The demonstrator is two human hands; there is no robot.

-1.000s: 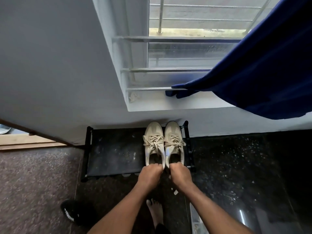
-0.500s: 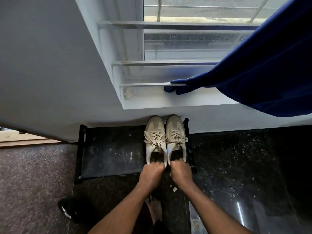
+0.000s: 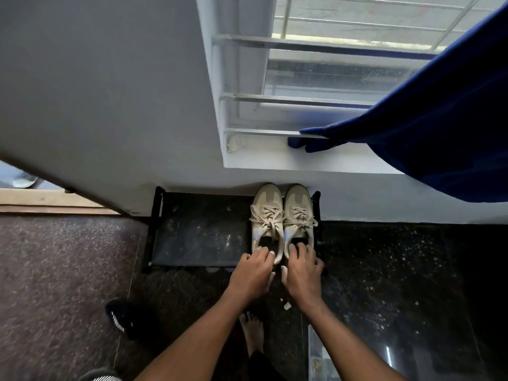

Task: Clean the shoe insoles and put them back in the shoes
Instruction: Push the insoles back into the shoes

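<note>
Two beige lace-up sneakers stand side by side, toes to the wall, at the right end of a low black shoe rack (image 3: 198, 229). My left hand (image 3: 251, 273) has its fingertips resting on the heel rim of the left sneaker (image 3: 266, 213). Just beside it, my right hand (image 3: 302, 270) lies with spread fingers on the heel rim of the right sneaker (image 3: 298, 210). Both hands cover the heels. The shoe openings look dark, and I cannot make out the insoles inside them.
The rack stands against a white wall under a barred window with a blue curtain (image 3: 439, 119). A black shoe (image 3: 123, 317) lies on the floor at the left. My bare foot (image 3: 253, 328) is below the hands. A wooden door threshold (image 3: 41, 202) is far left.
Both hands were curled tight on the sneakers' heels; now their fingers have loosened and spread over the heel rims. The shoes stay in place on the rack.
</note>
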